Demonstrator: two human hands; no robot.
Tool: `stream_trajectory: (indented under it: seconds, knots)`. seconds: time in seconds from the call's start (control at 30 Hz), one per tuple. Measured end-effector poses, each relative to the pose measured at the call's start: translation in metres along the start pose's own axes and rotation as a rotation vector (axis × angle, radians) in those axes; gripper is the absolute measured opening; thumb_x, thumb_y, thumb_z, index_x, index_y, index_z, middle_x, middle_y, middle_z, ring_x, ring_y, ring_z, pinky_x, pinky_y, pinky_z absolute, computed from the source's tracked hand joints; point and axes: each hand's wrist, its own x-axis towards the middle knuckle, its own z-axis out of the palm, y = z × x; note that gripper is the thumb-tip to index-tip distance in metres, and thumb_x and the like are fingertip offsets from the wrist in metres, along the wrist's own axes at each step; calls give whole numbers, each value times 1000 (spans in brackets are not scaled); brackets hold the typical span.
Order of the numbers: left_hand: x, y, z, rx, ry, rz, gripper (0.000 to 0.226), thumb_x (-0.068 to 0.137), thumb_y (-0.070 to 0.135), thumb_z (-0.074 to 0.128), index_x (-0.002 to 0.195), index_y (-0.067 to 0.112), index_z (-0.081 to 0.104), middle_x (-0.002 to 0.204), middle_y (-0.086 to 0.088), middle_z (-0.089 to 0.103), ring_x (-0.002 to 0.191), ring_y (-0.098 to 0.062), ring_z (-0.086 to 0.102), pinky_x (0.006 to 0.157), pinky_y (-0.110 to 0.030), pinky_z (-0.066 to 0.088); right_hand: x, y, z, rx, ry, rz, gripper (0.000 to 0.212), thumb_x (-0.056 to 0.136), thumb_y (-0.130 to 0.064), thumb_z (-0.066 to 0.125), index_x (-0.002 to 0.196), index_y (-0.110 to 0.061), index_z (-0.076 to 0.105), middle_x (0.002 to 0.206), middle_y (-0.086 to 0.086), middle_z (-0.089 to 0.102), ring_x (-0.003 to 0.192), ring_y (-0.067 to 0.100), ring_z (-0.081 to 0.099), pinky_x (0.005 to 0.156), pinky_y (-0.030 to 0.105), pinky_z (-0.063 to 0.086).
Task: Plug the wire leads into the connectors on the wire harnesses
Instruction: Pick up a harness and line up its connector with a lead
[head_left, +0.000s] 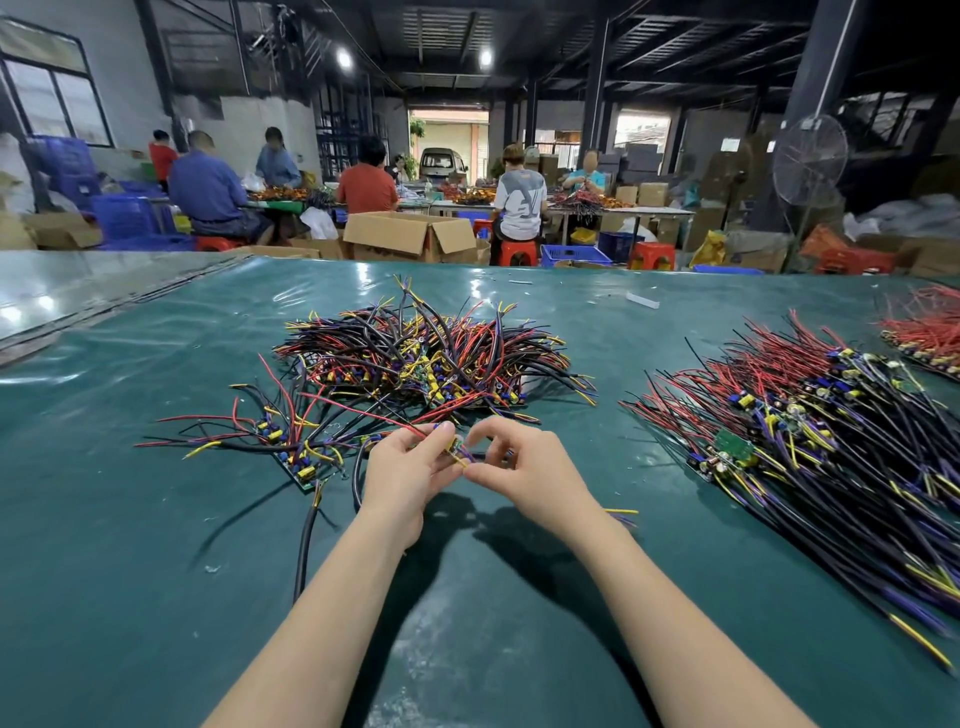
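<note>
A: Status, pls?
B: Item 1: left hand (410, 473) grips a wire harness (453, 446) just above the worktop (156, 571), in front of centre pile (431, 353). Item 2: right hand (524, 467) pinches its yellow lead (460, 460) at the harness end.
A: Labels?
B: Print too small to read.

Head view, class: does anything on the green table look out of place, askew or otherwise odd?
Mildly, yes. A white scrap lies alone far out on the table, away from any work. The middle pile is a tangle, wires pointing every way, while the right pile lies combed in one direction. Nothing looks spilled or broken.
</note>
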Motion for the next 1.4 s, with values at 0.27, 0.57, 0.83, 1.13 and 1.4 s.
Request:
stream_trajectory:
  seconds: [0.27,0.57,0.83,1.13,1.4]
  knots:
    - [-3,3,3,-146,-29,-50,13,91,6,54,79,4,53,64,-8,65,49,-9,65,48,-17,53,0,0,-1,-149,130,-50,9,81,-23,68,78,-15,66,66,-7,61,65,15,50,67,34,45]
    - [-3,0,4,-296,-106,-82,18,92,4,52,75,-3,54,56,-11,65,55,-16,68,51,-18,53,2,1,-4,-147,204,0,19,86,-26,63,80,-10,72,80,7,67,81,23,58,72,37,44]
    - [-5,-5,8,-276,-49,-151,13,90,3,54,78,-3,53,67,-15,63,58,-20,68,50,-20,55,3,4,0,-331,283,145,22,87,-34,58,84,-16,71,91,0,66,91,20,57,79,31,29]
    - [-5,-8,5,-64,-63,-100,11,80,-6,62,87,1,58,74,-12,65,56,-10,67,53,-18,54,3,-3,1,-156,215,147,12,80,-23,66,76,-15,73,82,1,69,83,20,58,82,33,36]
    - [-4,-8,4,-35,29,-13,19,80,-11,60,74,5,52,71,-15,61,46,-10,64,50,-19,54,4,-4,-7,-33,-8,244,17,86,-19,59,83,-8,73,52,-8,42,53,7,36,53,22,29]
